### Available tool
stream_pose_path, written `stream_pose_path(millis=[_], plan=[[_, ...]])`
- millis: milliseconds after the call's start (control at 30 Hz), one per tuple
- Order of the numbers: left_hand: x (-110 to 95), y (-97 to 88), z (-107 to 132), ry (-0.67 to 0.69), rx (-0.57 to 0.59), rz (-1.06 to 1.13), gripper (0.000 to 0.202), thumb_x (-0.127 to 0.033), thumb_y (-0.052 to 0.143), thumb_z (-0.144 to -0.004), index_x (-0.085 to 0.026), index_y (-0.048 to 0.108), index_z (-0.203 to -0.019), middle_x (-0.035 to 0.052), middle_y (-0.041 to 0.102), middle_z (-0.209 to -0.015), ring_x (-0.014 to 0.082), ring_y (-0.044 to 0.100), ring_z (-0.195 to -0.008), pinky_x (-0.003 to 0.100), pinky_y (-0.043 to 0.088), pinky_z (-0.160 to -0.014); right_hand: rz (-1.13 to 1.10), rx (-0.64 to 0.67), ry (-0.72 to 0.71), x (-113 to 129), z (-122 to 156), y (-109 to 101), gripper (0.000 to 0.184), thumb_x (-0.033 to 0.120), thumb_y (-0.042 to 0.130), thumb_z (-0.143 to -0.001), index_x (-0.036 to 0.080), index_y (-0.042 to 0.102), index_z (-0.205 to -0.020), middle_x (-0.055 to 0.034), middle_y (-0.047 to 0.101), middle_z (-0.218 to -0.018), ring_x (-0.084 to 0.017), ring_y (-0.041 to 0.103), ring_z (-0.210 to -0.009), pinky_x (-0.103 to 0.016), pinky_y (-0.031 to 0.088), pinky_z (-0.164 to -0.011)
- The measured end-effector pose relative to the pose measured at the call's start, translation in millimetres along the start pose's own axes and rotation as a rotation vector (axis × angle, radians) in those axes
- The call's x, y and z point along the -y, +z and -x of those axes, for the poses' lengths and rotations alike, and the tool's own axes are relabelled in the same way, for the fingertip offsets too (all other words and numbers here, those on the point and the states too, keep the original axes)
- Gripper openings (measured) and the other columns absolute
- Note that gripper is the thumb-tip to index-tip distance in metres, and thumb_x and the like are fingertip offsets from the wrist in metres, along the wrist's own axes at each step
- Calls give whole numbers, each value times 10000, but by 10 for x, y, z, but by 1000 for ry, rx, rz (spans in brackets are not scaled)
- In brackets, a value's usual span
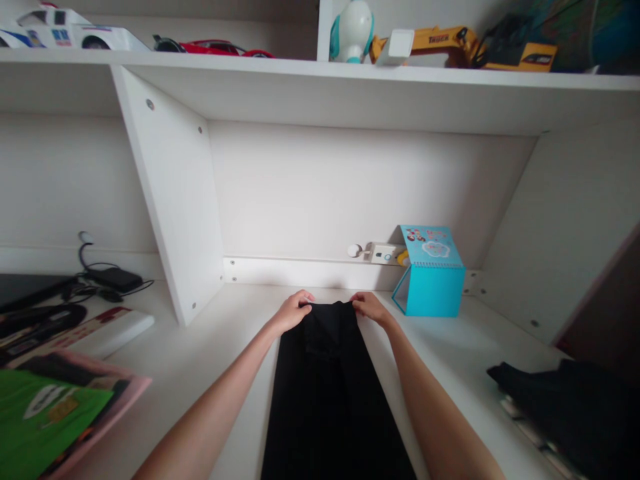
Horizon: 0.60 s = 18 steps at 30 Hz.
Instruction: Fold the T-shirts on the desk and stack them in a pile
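Black, long, narrow cloth garment (pixel 325 407) lies lengthwise on the flat white desktop (pixel 225 327); my left hand (pixel 295 312) and right hand (pixel 371 307) pinch its far corners, apparently to keep that edge straight.

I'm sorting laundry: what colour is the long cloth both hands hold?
The long cloth is black, shown best in the head view.

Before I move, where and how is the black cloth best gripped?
Pinch the black cloth at both ends of its far edge, coming in from the left and right. It lies long and flat on the white desktop, so thumb-and-finger pinches likely suit it best; the left hand and right hand grip those spots now.
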<state>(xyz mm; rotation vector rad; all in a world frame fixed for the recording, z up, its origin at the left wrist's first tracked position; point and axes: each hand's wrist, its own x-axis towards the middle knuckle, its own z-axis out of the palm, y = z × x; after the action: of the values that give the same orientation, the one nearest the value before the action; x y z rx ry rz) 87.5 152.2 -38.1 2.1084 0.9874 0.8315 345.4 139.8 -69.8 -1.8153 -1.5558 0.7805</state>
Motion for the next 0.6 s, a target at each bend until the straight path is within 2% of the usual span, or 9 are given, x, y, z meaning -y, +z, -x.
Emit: stream_pose_path(millis=[100, 233, 400, 533, 600], plan=[[71, 38, 3, -90, -40, -145, 233, -315, 512, -756, -171, 583, -924, 35, 633, -817, 178, 584, -786, 263, 426, -711, 20, 4, -1, 13, 6, 0, 227, 333, 501, -858, 129, 558, -939, -12, 584, -858, -95, 560, -684, -256, 485, -602], [83, 60, 6, -23, 21, -282, 204, -328, 494, -766, -161, 610, -743, 50, 640, -785, 195, 587, -761, 270, 418, -691, 48, 0, -7, 33, 28, -5, 227, 335, 495, -862, 128, 558, -930, -7, 583, -836, -88, 556, -661, -244, 482, -584], [-24, 50, -8, 14, -70, -228, 204, -330, 399, -836, -186, 543, -836, 15, 606, -741, 170, 586, -714, 264, 435, -664, 102, 1, -9, 46, 45, -13, 232, 337, 494, -863, 129, 556, -946, -10, 584, -848, -92, 560, -671, -250, 485, -592], [-21, 67, 6, -162, -61, -146, 149, -301, 439, -831, -194, 462, -932, -40, 523, -608, 114, 525, -460, 221, 427, -468, 171, 4, 7, 43, 23, -7, 254, 339, 499, -858, 139, 546, -1007, -33, 580, -953, -123, 571, -772, -297, 494, -667], [1, 65, 25, -269, -29, -92, 164, -263, 468, -819, -193, 419, -960, -62, 488, -574, 94, 500, -402, 198, 413, -413, 212, -8, 16, 41, 0, 0, 264, 338, 505, -854, 146, 542, -1031, -42, 569, -1006, -140, 567, -822, -316, 492, -699]])
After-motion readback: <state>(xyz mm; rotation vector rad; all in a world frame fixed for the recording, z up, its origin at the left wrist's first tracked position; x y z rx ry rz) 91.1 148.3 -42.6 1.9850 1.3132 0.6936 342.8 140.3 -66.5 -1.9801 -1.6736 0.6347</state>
